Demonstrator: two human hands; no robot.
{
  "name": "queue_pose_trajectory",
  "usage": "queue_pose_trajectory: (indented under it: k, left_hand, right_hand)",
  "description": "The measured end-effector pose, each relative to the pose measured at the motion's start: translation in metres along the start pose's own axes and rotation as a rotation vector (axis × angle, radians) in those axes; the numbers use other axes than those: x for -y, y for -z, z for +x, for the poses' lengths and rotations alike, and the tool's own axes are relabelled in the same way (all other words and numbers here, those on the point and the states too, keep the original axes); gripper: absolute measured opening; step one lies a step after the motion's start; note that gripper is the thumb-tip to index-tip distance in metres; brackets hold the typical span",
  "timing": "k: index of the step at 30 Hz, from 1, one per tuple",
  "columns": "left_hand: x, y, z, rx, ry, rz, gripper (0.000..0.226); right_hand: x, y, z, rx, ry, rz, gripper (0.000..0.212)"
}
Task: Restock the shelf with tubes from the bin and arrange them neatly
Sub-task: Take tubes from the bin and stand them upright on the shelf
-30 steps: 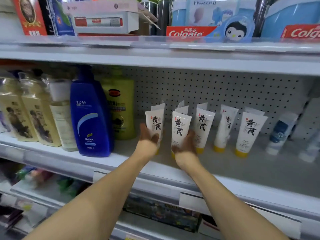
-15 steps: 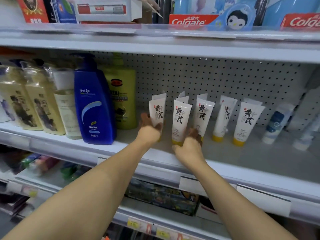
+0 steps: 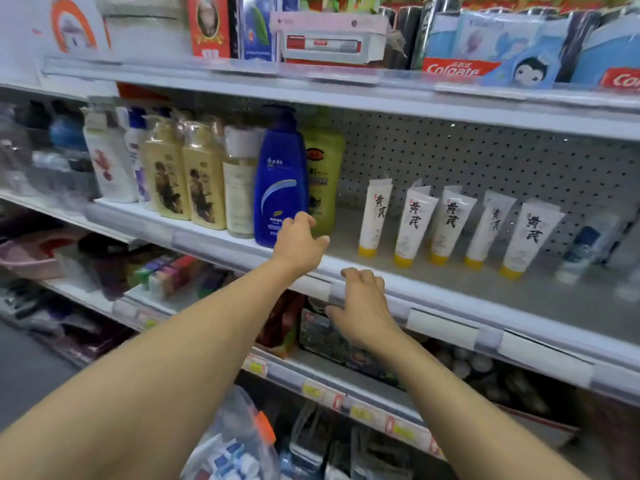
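Observation:
Several white tubes with yellow caps and black characters stand cap-down in a row on the middle shelf [image 3: 450, 292]; the leftmost tube [image 3: 374, 220] and its neighbour [image 3: 414, 226] stand free of my hands. My left hand [image 3: 298, 242] hovers at the shelf's front edge beside the blue bottle, fingers loosely curled, holding nothing. My right hand [image 3: 360, 306] is lower, in front of the shelf's price rail, fingers apart and empty. At the bottom a clear bag [image 3: 235, 448] shows blue-and-white items.
A blue shampoo bottle [image 3: 280, 178] and a green bottle [image 3: 323, 174] stand just left of the tubes, with more bottles further left. Blue-white tubes [image 3: 581, 251] lie at the right. Boxed toothpaste [image 3: 457, 69] fills the shelf above. Lower shelves hold packaged goods.
Both hands have let go of the two left tubes and drawn back toward the shelf's front edge. The view has swung so the shelf appears shifted right.

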State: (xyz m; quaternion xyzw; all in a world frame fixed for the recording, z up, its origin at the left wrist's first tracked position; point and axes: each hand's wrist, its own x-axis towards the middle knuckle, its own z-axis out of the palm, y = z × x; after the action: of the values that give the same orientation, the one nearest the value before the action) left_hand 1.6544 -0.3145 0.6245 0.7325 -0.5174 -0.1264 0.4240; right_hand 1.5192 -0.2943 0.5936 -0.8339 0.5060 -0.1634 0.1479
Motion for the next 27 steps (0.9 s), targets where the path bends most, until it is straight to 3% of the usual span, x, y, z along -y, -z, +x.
queue_pose_trajectory:
  k: [7, 13, 27]
  left_hand:
    - [0.086, 0.067, -0.06, -0.06, 0.189, 0.094, 0.04]
    - [0.168, 0.101, -0.12, -0.008, 0.359, 0.186, 0.043]
    - [0.327, 0.093, -0.217, 0.111, 0.709, 0.228, 0.043]
  right_hand:
    - [0.065, -0.059, -0.032, 0.128, 0.139, -0.052, 0.068]
    - [0.101, -0.123, -0.059, 0.252, 0.222, -0.116, 0.06]
    - [0.11, -0.247, -0.07, 0.59, 0.265, -0.195, 0.063]
